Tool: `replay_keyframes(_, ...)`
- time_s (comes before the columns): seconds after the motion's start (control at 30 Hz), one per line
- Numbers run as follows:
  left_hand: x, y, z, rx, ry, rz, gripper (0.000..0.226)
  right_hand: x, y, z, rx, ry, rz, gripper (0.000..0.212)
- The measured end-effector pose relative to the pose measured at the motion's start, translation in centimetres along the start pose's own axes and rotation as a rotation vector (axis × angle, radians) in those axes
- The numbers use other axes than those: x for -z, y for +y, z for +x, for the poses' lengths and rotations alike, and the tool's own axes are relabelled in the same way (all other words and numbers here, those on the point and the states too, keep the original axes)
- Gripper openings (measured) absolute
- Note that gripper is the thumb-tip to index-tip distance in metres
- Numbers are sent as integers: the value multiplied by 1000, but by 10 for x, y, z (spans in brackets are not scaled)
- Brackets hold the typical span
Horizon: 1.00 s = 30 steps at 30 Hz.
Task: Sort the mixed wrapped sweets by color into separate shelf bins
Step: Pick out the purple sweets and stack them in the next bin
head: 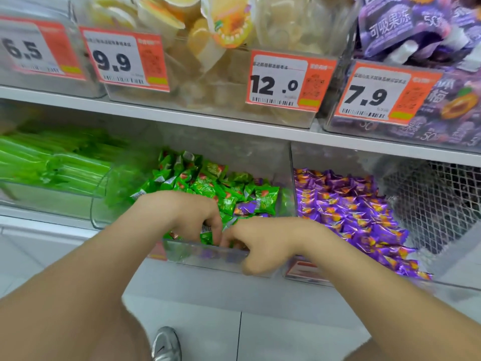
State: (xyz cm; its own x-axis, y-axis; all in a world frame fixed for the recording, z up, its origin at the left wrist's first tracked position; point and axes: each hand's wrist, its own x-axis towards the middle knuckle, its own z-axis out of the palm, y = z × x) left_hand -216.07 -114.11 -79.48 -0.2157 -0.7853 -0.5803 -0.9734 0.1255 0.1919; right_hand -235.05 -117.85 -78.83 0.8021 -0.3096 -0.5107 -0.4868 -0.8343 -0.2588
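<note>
Both hands reach into the front of a clear bin (208,252) on the lower shelf. It holds mostly green wrapped sweets (208,182), with a stray purple sweet (244,207) among them. My left hand (192,214) has its fingers curled down around a green sweet (207,234) at the bin's front. Close beside it, my right hand (260,241) is curled with its fingertips buried among the sweets; what it holds is hidden. The bin to the right (292,162) is filled with purple wrapped sweets (351,212).
A bin of long green packs (52,162) stands at the left. A wire mesh basket (437,199) sits at the far right. The upper shelf carries bins of yellow jelly cups (208,35) and purple pouches (416,29) behind price tags. My shoe (166,343) shows on the floor below.
</note>
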Motion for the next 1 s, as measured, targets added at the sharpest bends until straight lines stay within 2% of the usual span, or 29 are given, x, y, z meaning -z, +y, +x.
replay_keyframes(0.1, -2, -1, 6, 48, 5, -11, 27, 8, 6, -15, 69, 149, 109, 41)
replay_keyframes(0.2, -4, 0, 4, 73, -27, -28, 9, 13, 17, -32, 93, 279, 374, 35)
replay_keyframes(0.3, 3, 7, -2, 75, -36, -96, 23, 16, 25, -41, 128, 377, 581, 18)
replay_keyframes(0.4, 10, 12, -13, 59, 6, -206, 34, 13, 30, -45, 147, 485, 646, 21)
replay_keyframes(0.53, 11, 24, -19, -35, -19, -442, 24, 11, 32, -53, 135, 583, 747, 25)
replay_keyframes(0.63, 14, 32, -25, -103, 1, -460, 17, 14, 36, -59, 103, 691, 805, 24)
replay_keyframes(0.7, 15, 37, -29, -130, 84, -468, 22, 17, 39, -64, 88, 747, 862, 26)
replay_keyframes(0.83, 12, 53, -17, -189, 510, -709, 21, 21, 47, -88, 37, 759, 942, 38)
replay_keyframes(0.9, 10, 68, -10, -213, 680, -755, 21, 24, 56, -99, -71, 793, 995, 37)
replay_keyframes(1.0, 5, 95, -2, -298, 790, -729, 16, 24, 76, -114, -332, 780, 1052, 27)
